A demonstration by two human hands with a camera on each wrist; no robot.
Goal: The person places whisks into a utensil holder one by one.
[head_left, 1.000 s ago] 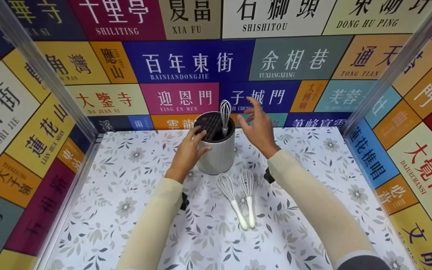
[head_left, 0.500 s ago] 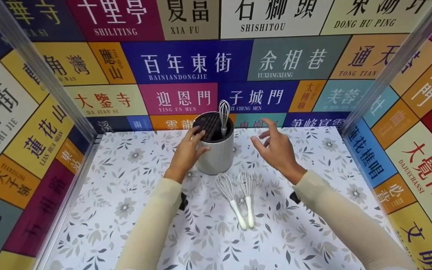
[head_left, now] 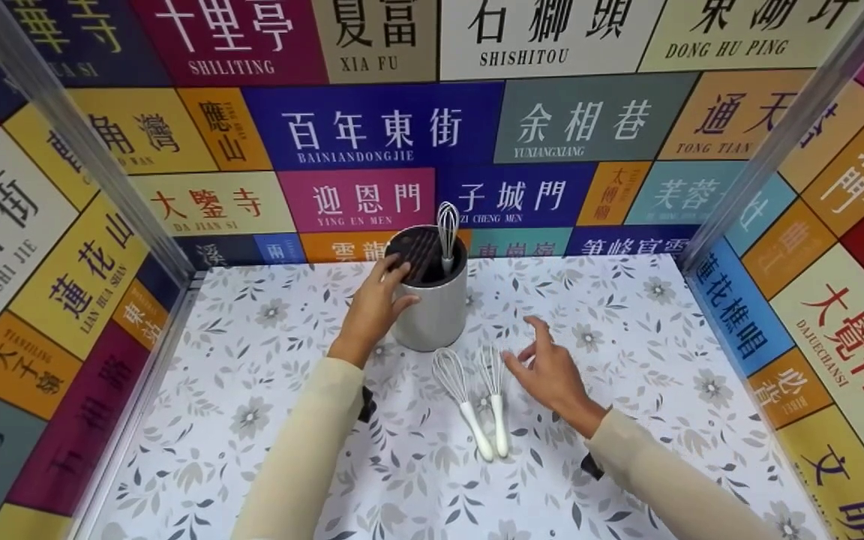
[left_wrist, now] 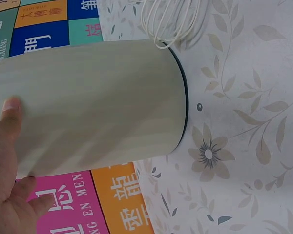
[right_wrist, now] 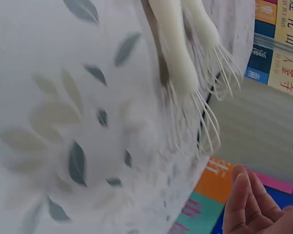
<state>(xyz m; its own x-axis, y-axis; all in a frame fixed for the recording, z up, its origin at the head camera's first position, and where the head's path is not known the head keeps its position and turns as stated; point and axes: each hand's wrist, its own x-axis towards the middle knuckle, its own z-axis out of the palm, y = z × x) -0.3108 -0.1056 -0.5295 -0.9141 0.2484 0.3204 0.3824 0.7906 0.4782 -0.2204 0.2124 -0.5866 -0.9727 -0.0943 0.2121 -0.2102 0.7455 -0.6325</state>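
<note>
A light grey, round utensil holder [head_left: 432, 315] stands upright toward the back of the table, with a black slotted insert [head_left: 413, 251] in its mouth. My left hand [head_left: 372, 307] grips its rim on the left, the thumb on the outer wall. Out of the holder's top sticks a small whisk [head_left: 447, 229], wires upward. In front lie two white-handled whisks, one on the left [head_left: 477, 429] and one on the right [head_left: 500, 426], handles toward me. Just right of the right whisk hovers my right hand [head_left: 552, 375], fingers loosely bent and holding nothing. In the left wrist view the holder's wall [left_wrist: 97, 107] fills the middle.
A white tablecloth [head_left: 252, 412] with grey flowers and leaves covers the table. Colourful sign-printed panels [head_left: 372, 124] rise behind and at both sides. Clear corner posts [head_left: 106, 142] stand at the back left and back right.
My right hand has moved from beside the holder's top, first right and then down toward me, to beside the lying whisks. The left hand keeps its place on the rim.
</note>
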